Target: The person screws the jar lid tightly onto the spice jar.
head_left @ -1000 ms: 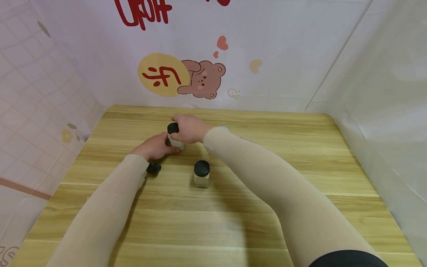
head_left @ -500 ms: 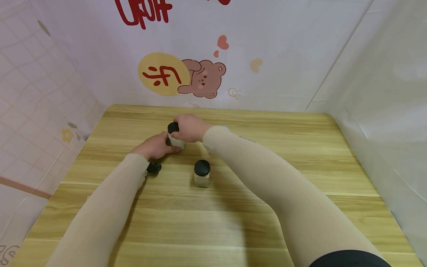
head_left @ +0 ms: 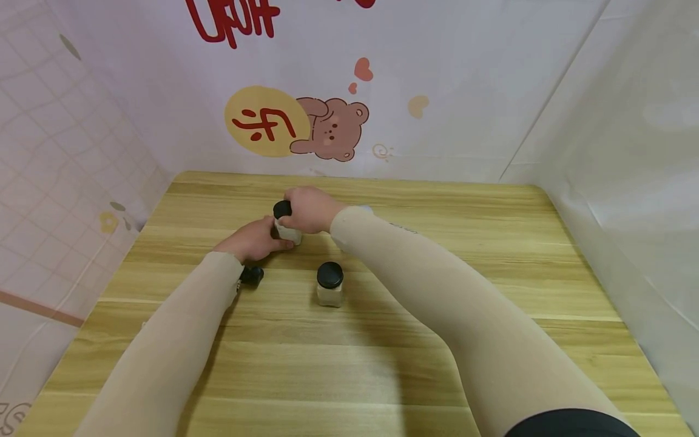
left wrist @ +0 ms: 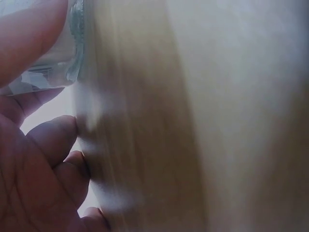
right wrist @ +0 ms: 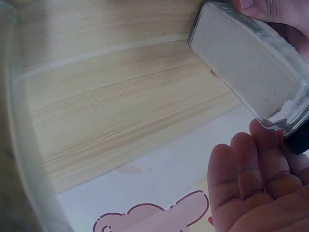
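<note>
A squarish glass jar [head_left: 289, 234] with pale contents and a black lid [head_left: 282, 209] stands toward the back left of the table. My left hand [head_left: 253, 240] grips its glass body low down, thumb in front. From the right, my right hand [head_left: 312, 210] holds the lid between thumb and fingers, hiding part of it. The right wrist view shows the pale-filled jar [right wrist: 246, 63], with several fingers of my right hand [right wrist: 265, 193] extended beside the lid. In the left wrist view, my left thumb lies across the clear glass.
A second black-lidded jar [head_left: 330, 294] stands upright nearer the front, between my forearms. Behind my right wrist a small pale-blue thing [head_left: 366, 209] is mostly hidden. White printed sheeting [head_left: 464, 121] borders the wooden table [head_left: 327, 376] at the back and sides.
Both hands stay at the jar in almost the same place. The fingers of my right hand shift slightly around the lid; the second jar has not moved.
</note>
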Motion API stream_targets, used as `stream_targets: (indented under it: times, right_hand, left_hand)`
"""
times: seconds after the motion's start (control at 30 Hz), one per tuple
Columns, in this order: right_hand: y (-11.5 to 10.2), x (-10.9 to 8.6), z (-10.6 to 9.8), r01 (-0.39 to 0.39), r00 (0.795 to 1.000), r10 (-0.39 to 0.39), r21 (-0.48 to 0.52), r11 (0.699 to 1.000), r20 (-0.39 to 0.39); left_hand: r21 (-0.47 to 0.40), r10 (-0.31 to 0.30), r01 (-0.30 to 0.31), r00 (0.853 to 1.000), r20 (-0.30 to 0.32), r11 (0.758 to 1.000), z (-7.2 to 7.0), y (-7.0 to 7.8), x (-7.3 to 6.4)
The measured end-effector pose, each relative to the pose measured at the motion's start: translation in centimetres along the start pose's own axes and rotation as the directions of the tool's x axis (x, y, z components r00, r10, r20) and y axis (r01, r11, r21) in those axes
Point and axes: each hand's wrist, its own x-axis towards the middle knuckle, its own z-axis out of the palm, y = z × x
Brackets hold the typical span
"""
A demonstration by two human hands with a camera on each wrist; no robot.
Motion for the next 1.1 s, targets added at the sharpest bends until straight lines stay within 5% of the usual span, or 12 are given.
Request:
stream_targets:
  times: [1.1]
  right_hand:
    - [0.06,-0.48,-0.28,0.025,1.000,-0.025,0.003,1.000,0.001]
  left_hand:
    - [-0.013,0.035,-0.035,0.999,0.001,0.999,0.09,-0.11,0.25]
